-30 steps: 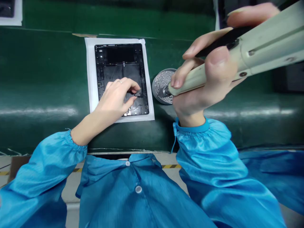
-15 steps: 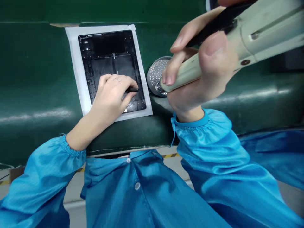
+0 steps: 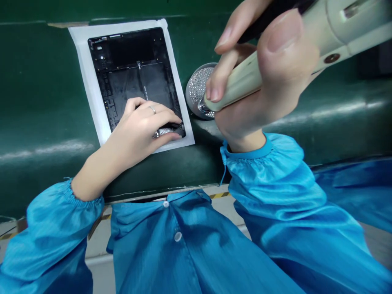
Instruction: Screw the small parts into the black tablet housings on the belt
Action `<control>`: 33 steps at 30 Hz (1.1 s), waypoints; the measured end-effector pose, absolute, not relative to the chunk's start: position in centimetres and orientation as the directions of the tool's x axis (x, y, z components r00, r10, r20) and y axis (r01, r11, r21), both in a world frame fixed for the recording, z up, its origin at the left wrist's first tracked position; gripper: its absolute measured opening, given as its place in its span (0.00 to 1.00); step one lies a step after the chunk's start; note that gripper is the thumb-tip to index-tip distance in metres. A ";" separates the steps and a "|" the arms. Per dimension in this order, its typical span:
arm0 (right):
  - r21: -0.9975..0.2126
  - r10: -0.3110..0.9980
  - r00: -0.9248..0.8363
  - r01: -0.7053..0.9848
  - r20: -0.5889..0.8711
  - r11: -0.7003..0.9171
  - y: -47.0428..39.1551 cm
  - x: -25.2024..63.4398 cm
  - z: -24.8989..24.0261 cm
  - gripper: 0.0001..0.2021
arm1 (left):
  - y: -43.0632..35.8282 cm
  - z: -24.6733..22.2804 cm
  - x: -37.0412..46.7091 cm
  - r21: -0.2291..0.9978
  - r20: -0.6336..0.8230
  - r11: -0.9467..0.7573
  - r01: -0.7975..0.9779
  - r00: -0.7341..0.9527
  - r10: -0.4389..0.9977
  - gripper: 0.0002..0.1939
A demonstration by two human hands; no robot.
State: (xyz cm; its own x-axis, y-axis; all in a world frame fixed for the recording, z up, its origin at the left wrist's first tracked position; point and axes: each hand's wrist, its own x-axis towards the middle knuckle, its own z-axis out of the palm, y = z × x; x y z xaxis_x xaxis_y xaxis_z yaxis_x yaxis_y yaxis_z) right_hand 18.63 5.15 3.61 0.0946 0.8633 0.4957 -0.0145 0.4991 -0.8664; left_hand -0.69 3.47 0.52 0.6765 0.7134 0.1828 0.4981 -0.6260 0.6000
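Observation:
A black device casing (image 3: pixel 131 83) with an open interior lies on a white sheet (image 3: pixel 88 87). My left hand (image 3: pixel 142 122) rests over its lower part, thumb and index finger spread at the lower right corner. Between them a dark part shows inside the casing, beside something silvery; neither looks gripped. My right hand (image 3: pixel 272 77) is wrapped round a cream-coloured power screwdriver (image 3: pixel 241 81). The driver's metal tip points down at a round dish (image 3: pixel 196 87) with a dotted, perforated-looking top, right of the casing.
The green work surface (image 3: pixel 36 94) has a rounded front edge. At the right edge is another blue garment (image 3: pixel 361 188). A dark object (image 3: pixel 375 61) sits at the upper right, partly behind the screwdriver. Brown tape (image 3: pixel 67 25) lies above the sheet.
The thumb and index finger of my left hand have spread, and the small black piece between them is let go. Casing, sheet and dish appear slightly further up and left.

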 end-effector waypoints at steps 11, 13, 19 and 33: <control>-0.902 0.905 0.081 -0.080 0.418 0.424 4.1 19.6 5.1 0.26 | 4.1 0.0 -1.7 0.611 0.219 -0.661 0.436 0.709 0.670 0.06; -0.903 0.905 0.115 -0.092 0.409 0.420 4.2 19.6 5.3 0.28 | 4.0 -0.1 -1.6 0.608 0.222 -0.660 0.442 0.704 0.675 0.06; -0.901 0.907 0.154 -0.133 0.393 0.413 4.0 19.6 5.7 0.29 | 3.3 -0.2 -0.5 0.580 0.208 -0.620 0.529 0.639 0.740 0.06; -0.727 0.776 0.291 -0.277 0.560 0.629 6.1 17.8 3.3 0.36 | 3.2 -0.1 -0.1 0.615 0.227 -0.620 0.487 0.644 0.731 0.13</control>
State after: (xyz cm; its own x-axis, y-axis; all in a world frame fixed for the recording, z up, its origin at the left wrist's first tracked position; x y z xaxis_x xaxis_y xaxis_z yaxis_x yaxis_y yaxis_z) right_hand 17.83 6.10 3.27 0.2909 0.7757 0.5600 -0.2770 0.6285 -0.7268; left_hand -0.08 3.17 -0.14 0.6437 0.7308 0.2271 0.4873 -0.6202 0.6147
